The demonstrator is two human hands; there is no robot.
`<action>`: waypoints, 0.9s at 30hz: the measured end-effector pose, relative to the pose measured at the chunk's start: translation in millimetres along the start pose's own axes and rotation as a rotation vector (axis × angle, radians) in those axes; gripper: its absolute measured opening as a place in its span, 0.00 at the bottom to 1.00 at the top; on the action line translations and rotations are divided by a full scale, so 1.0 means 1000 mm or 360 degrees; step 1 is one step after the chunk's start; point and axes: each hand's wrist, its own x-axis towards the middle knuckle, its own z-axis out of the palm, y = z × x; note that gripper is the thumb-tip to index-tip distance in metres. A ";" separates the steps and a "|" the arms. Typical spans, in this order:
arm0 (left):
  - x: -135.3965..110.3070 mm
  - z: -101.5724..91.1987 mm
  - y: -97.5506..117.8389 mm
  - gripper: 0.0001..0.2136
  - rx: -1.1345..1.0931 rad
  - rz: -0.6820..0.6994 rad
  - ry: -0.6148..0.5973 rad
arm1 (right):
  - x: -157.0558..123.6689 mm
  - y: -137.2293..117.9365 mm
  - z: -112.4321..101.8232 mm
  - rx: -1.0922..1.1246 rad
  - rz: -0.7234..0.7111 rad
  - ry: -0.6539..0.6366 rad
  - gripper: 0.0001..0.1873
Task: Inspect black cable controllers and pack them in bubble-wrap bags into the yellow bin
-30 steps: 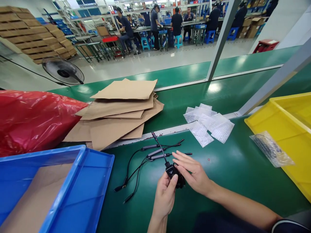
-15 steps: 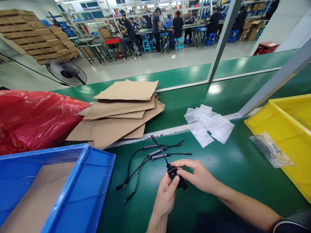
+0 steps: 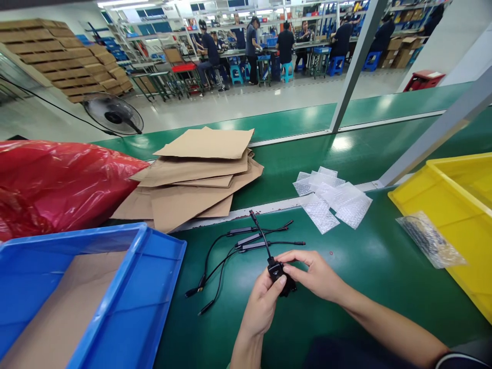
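Observation:
Between my two hands is a black adapter cable point(image 3: 275, 270), its short lead and plug pointing up and away from me. My left hand point(image 3: 261, 302) grips the adapter's body from below, thumb on its face. The fingers of my right hand point(image 3: 311, 274) are closed on its right side; dark coiled or bundled parts under them are partly hidden. Just beyond lie several black cables point(image 3: 248, 240) with grey inline modules, their ends spread on the green bench point(image 3: 346, 271).
A blue bin point(image 3: 165, 256) with cardboard inside stands at left, beside a red plastic bag point(image 3: 69, 179). Flat cardboard sheets point(image 3: 203, 177) are stacked behind. Bubble-wrap pouches point(image 3: 332, 197) lie at centre right, near a yellow bin point(image 3: 442, 205) and a bagged cable point(image 3: 430, 238). Metal posts rise behind.
The adapter has turned a little in my hands, and its lower end now looks shorter and more bunched. The view has shifted slightly; the cables on the bench lie as before.

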 end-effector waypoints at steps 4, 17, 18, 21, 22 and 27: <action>0.000 0.001 0.002 0.12 0.0087 0.0032 -0.0040 | 0.000 -0.001 -0.001 0.0109 0.0129 -0.0046 0.10; -0.001 0.002 0.004 0.10 0.0410 0.0062 -0.0248 | -0.005 0.001 -0.006 0.0315 0.0200 -0.0055 0.15; -0.001 0.003 0.005 0.11 0.0434 0.0055 -0.0238 | -0.005 0.000 -0.008 0.0310 0.0217 -0.0065 0.15; -0.001 0.006 0.004 0.11 0.0520 0.0034 -0.0219 | -0.004 -0.004 -0.012 0.0250 0.0288 -0.0122 0.14; -0.001 0.007 0.003 0.11 0.0557 0.0031 -0.0226 | -0.004 -0.004 -0.013 0.0230 0.0304 -0.0158 0.15; -0.002 0.007 -0.004 0.10 0.0701 0.0043 -0.0284 | -0.001 -0.003 -0.011 0.0319 0.0327 -0.0317 0.16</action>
